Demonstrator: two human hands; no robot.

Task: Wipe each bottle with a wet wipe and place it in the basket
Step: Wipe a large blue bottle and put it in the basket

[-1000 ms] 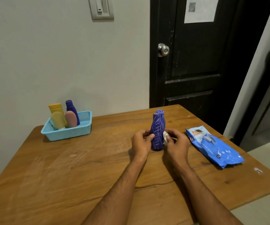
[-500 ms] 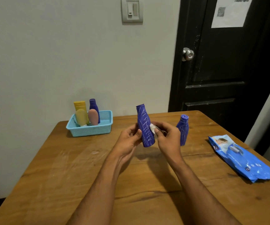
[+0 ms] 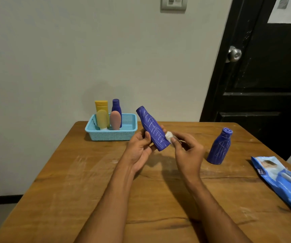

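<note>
Mid-wipe right now. Left hand (image 3: 142, 146) wrapped around the lower half of a blue bottle (image 3: 152, 128), lifted clear of the table (image 3: 88, 172) and tilted with the neck leaning up and away toward the basket (image 3: 111, 133). Right hand (image 3: 187, 151) pinching a small balled-up wet wipe (image 3: 168, 135) against the bottle's side near the base. So both hands closed on something: left on the bottle, right on the wipe.

Lots of white scribble marks all over that bottle, so probably plenty left to rub off. Best bet: keep the left grip low and firm, run the wipe in long strokes from base to neck, then roll the bottle a bit in the fingers and go again. Worth opening the wipe out some too, since a tiny wad only covers a sliver at a time. Don't forget the patch hidden under the left fingers; needs a regrip to reach it.

Second blue bottle (image 3: 219, 146) standing on the table off to the right, same scribbles, looks untouched. Pack of wipes (image 3: 281, 183) lying further right near the table edge, handy for a fresh one if this one gets grubby.

Basket at the back left already holding four bottles standing up, with free room on its right side, so probably space for both.
</note>
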